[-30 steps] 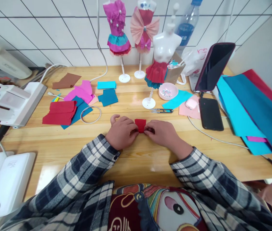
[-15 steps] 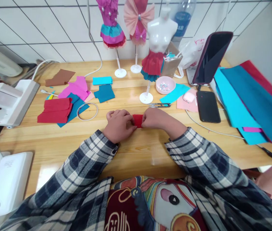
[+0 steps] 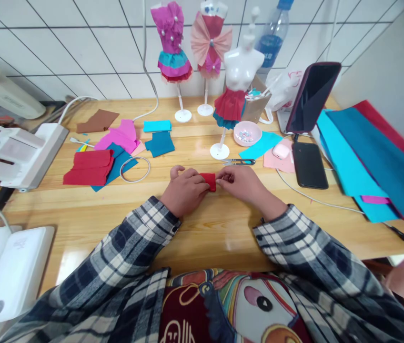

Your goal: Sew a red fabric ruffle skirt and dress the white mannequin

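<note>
A small folded piece of red crepe paper [image 3: 208, 181] lies on the wooden table between my hands. My left hand [image 3: 186, 190] holds its left part, thumb and fingers pressed on it and covering that end. At the paper's right edge, the thumb and forefinger of my right hand [image 3: 240, 185] are pinched together; the exact grip is too small to make out. Just beyond the right hand lie black thread snips [image 3: 239, 162]. Behind them stands a white mannequin [image 3: 242, 69] in a red skirt [image 3: 229, 105] with a teal layer under it.
Two dressed mannequins [image 3: 173, 43] stand at the back. A pink bowl of beads [image 3: 247, 134], a phone [image 3: 309, 164] and a propped phone [image 3: 314, 97] are to the right, beside large coloured sheets [image 3: 380, 152]. Red sheets [image 3: 88, 167] and a coiled cable [image 3: 135, 170] lie left.
My right hand has shifted right, opening a view of the paper's right edge. The left hand stays on the paper. The whole view has moved slightly.
</note>
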Demonstrator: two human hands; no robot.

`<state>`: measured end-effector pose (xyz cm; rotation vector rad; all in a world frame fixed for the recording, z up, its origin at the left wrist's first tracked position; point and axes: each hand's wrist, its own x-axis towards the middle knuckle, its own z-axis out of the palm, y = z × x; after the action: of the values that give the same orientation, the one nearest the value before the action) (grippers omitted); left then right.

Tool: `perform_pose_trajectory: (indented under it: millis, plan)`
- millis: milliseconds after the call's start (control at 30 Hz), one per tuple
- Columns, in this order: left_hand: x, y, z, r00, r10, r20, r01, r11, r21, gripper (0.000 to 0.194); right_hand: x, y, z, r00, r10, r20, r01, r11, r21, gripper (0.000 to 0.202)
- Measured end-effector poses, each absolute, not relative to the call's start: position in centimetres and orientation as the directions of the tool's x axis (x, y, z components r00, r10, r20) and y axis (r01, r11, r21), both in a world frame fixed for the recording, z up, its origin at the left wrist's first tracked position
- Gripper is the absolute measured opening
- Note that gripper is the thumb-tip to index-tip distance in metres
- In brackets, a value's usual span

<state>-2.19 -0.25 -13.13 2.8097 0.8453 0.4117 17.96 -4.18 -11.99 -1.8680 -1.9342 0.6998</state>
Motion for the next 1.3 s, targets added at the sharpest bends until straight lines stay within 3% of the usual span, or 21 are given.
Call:
perform_pose_trajectory:
  millis: [67,167,367,533,633,767,933,1000,1067,1167,1233,1300]
  plan:
    - [-2.2,-0.1,-13.2,0.799,0.565,0.206,0.509,-0.818,0.27,0.019,18.2,-5.4,-12.6,-0.18,0.977,0.116,0.794,0.214,-0.569,0.017]
    - [-2.3,0.3,-13.2,0.798,0.574,0.184,0.521,-0.81,0.269,0.021,18.2,-6.2,-13.3,-0.367,0.913,0.175,0.806,0.407,-0.431,0.019]
    - [-2.4,0.5,-12.9,0.788,0.601,0.136,0.548,-0.784,0.291,0.018,17.9,-5.4,-14.1,-0.355,0.928,0.114,0.865,0.372,-0.335,0.02]
    - [-2.4,0.0,-12.7,0.736,0.632,0.241,0.568,-0.771,0.287,0.033,17.6,-5.3,-14.0,-0.267,0.96,0.088,0.844,0.276,-0.459,0.017]
    - [-2.4,-0.1,-12.5,0.7,0.653,0.289,0.569,-0.755,0.326,0.02,17.4,-5.5,-13.7,-0.196,0.978,0.074,0.773,0.201,-0.602,0.015]
    - [-2.4,-0.2,-12.2,0.666,0.709,0.234,0.567,-0.684,0.458,0.015,17.2,-5.7,-13.5,-0.143,0.985,0.099,0.651,0.168,-0.74,0.014]
    - [-2.2,-0.5,-11.7,0.587,0.789,0.18,0.609,-0.577,0.545,0.012,16.9,-5.8,-13.4,-0.108,0.987,0.117,0.584,0.158,-0.796,0.012]
    - [-2.2,-0.6,-11.5,0.578,0.802,0.149,0.582,-0.533,0.614,0.016,17.1,-5.8,-13.0,-0.085,0.994,0.069,0.529,0.103,-0.842,0.011]
    - [-2.5,-0.5,-11.3,0.613,0.789,0.045,0.485,-0.42,0.767,0.027,17.7,-5.6,-12.4,-0.114,0.992,-0.053,0.381,-0.006,-0.925,0.015]
    - [-3.4,0.1,-11.0,0.766,0.623,-0.154,0.342,-0.193,0.92,0.047,19.1,-5.1,-11.7,-0.224,0.927,-0.302,0.176,-0.266,-0.948,0.022]
    - [-3.9,0.9,-11.1,0.745,0.65,-0.151,0.396,-0.249,0.884,0.048,19.7,-4.8,-11.8,-0.227,0.88,-0.416,0.237,-0.364,-0.901,0.017]
    - [-4.0,1.7,-11.4,0.664,0.748,-0.022,0.491,-0.414,0.767,0.043,19.5,-4.5,-12.1,-0.166,0.882,-0.44,0.392,-0.351,-0.851,0.008]
